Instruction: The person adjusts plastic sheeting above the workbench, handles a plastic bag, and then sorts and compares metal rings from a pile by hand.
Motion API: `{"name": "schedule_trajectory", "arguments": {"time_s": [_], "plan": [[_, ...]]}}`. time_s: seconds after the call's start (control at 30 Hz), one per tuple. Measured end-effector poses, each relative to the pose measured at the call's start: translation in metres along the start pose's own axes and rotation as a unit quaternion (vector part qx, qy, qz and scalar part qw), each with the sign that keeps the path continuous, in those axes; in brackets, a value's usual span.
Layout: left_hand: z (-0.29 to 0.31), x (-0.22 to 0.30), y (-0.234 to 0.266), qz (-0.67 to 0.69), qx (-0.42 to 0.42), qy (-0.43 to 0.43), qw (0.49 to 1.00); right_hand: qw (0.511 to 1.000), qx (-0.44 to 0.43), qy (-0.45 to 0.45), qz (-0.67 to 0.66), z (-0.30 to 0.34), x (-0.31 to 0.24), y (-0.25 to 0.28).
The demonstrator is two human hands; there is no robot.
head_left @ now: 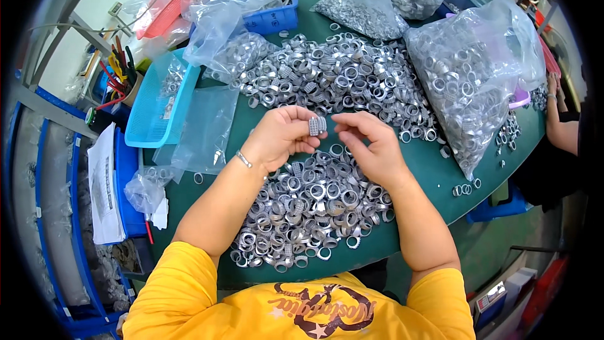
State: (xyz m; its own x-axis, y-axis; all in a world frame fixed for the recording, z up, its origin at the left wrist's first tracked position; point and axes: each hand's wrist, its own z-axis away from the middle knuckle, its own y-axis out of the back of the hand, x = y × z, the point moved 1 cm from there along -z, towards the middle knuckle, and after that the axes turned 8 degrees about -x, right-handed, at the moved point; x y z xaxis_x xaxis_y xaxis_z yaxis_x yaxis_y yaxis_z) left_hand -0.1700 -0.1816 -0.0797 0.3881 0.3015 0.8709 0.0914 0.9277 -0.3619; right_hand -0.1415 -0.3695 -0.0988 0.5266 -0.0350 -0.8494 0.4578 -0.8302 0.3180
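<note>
My left hand (283,135) pinches a short stack of silver-grey metal rings (318,126) between thumb and fingers, its studded faces turned outward. Just right of the stack, my right hand (375,148) has bent fingers with the thumb apart from them, and I see nothing held in it. Below both hands spreads a loose pile of similar rings (314,201), close to the table's near edge. A larger heap of rings (346,75) lies beyond my hands.
A clear bag of rings (465,82) stands at the right, with another filled bag (362,6) behind. A turquoise basket (160,104), an empty-looking plastic bag (207,126) and a blue bin (274,16) are leftward. Another person's arm (560,119) shows at far right.
</note>
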Motion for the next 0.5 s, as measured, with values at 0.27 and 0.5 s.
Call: {"name": "schedule_trajectory", "arguments": {"time_s": [0.27,0.5], "plan": [[0.0,-0.015,0.0,-0.02,-0.069,-0.053,0.996,0.997,-0.058,-0.014,-0.042,-0.002,-0.005,-0.004],[0.001,-0.015,0.003,-0.023,-0.058,-0.013,0.998,0.997,-0.041,-0.029,-0.063,-0.001,-0.004,-0.006]]}}
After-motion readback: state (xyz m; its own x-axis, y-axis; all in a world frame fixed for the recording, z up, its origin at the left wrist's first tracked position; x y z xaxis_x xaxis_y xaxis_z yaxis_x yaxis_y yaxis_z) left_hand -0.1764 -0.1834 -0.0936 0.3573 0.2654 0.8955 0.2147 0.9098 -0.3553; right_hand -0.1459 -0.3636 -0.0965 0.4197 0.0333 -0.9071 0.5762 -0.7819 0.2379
